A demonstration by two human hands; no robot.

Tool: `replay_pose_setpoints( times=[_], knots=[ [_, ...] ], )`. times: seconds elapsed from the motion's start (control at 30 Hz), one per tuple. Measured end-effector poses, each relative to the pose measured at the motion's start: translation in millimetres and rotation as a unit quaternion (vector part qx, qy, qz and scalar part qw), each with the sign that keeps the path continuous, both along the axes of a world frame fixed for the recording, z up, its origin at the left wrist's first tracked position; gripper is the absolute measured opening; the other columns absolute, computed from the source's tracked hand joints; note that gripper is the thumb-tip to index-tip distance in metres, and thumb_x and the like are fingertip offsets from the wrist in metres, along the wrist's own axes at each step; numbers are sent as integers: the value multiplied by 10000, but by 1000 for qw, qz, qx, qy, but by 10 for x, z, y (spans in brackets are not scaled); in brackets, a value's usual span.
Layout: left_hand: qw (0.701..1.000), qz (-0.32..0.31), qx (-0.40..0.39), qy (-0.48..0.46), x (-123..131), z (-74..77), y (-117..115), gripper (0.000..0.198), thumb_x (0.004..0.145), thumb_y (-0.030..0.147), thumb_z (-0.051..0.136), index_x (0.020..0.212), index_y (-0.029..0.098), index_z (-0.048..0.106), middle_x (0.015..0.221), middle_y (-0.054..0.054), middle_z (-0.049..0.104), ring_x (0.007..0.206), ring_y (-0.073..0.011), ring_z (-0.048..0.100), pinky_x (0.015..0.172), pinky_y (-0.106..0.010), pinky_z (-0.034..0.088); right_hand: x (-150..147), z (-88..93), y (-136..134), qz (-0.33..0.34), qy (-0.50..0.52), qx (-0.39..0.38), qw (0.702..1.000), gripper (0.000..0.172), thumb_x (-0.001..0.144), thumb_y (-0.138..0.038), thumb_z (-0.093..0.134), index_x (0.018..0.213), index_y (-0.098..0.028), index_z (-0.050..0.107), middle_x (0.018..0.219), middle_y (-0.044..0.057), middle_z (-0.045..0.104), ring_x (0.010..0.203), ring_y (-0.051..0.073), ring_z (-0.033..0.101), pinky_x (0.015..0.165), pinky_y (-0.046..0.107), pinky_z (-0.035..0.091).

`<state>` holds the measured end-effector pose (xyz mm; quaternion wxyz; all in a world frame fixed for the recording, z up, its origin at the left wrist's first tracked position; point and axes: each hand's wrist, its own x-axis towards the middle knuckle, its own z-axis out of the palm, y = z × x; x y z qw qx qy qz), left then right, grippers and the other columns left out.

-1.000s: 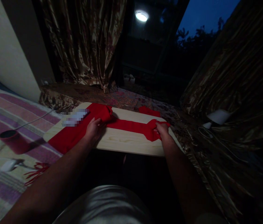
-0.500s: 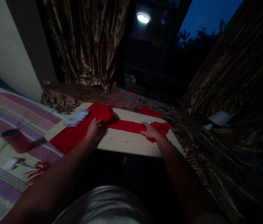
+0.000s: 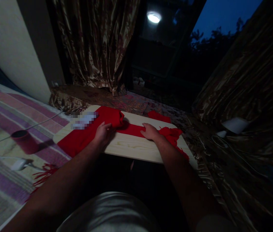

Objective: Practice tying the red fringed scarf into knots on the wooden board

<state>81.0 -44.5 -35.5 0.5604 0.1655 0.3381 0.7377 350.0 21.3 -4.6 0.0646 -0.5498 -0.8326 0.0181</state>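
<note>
While stretched over the desk (image 3: 131,146) roughly from nine o'clock to three, with the right end dipping slightly toward four: a red cloth (image 3: 85,137), wide and flat at the left, then gathered into a thick fold (image 3: 117,116), then running on as a narrow band (image 3: 132,129) between the hands. Nearer to that fold: the left hand (image 3: 102,132), resting on the wide part, with the fold at two o'clock from the knuckles and close against the fingertips. Fingers loosely bent; cannot tell whether pinching cloth or only lying on it. Farther off, at three o'clock from the fold: the right hand (image 3: 149,131), laid over the band and pointing back toward nine, thumb and finger apparently parted; grip below the palm hidden, so impossible to tell. Beyond the right wrist, toward three o'clock: a crumpled end (image 3: 172,133). At one o'clock from the right hand, past the far edge: a red patch (image 3: 159,116), possibly separate. At ten o'clock from the left hand: a blurred flat object (image 3: 85,120).
</note>
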Motion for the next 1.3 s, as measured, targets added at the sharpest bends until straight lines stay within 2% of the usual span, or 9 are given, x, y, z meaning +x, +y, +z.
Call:
replay_pose_setpoints(
  times=[0.1,0.2,0.37,0.57,0.67,0.77,0.9,1.0,1.3],
  knots=[
    [1000,6,-19,-7,-8,-2,-7,339,655,17,605,921,214,528,863,-29,658,733,-171,672,695,-306,609,-104,-102,69,-29,40,-68,996,710,935,-409,594,1560,-121,420,1580,156,468,1434,248,476,1181,318,353],
    [1000,-3,-11,-1,-14,-11,-8,318,615,2,583,855,204,531,835,-28,644,747,-173,667,698,-300,607,-113,-88,121,-38,38,-89,995,743,862,-371,676,1529,-122,464,1572,165,476,1422,257,488,1152,312,385],
    [1000,-17,9,6,-15,-25,2,291,584,6,577,813,182,543,827,-32,647,718,-169,660,649,-284,585,-52,109,104,-13,24,-168,985,556,708,-305,781,1244,-181,696,1215,92,741,1011,237,720,844,271,546],
    [998,-53,26,8,-59,1,-68,235,624,37,628,749,189,499,651,22,544,502,-105,510,413,-190,371,66,162,-58,-20,80,-235,968,333,699,-190,718,1028,-197,763,943,32,789,777,199,731,620,233,520],
    [995,-82,49,-13,-97,13,-114,247,630,27,662,739,181,503,604,50,477,477,-75,458,407,-166,316,211,152,-99,-43,99,-252,962,359,667,-199,728,1024,-207,769,931,16,791,766,194,731,631,232,527],
    [989,-118,88,-21,-106,16,-126,225,644,30,679,775,167,558,628,41,503,504,-73,477,436,-167,354,355,169,-117,-61,93,-285,952,383,623,-197,740,1004,-214,779,884,9,790,732,200,730,640,251,539],
    [982,-146,120,-20,-76,9,-104,325,663,46,691,952,188,644,829,-21,664,724,-143,643,675,-276,555,435,230,-162,-63,94,-318,941,383,578,-160,741,954,-220,786,816,-1,782,699,213,726,635,273,540],
    [983,-125,132,-32,-70,-5,-89,435,655,37,708,1045,223,657,982,-32,708,864,-160,680,839,-340,573,426,300,-210,-62,74,-314,945,347,565,-156,738,905,-210,787,805,4,778,714,224,726,660,284,538],
    [983,-99,146,-48,-142,-40,-88,389,661,58,732,999,233,655,643,78,513,575,-78,510,852,-362,570,455,378,-298,-85,11,-297,951,478,649,-264,714,1123,-208,728,1041,33,770,926,234,722,745,264,529]
  ],
)
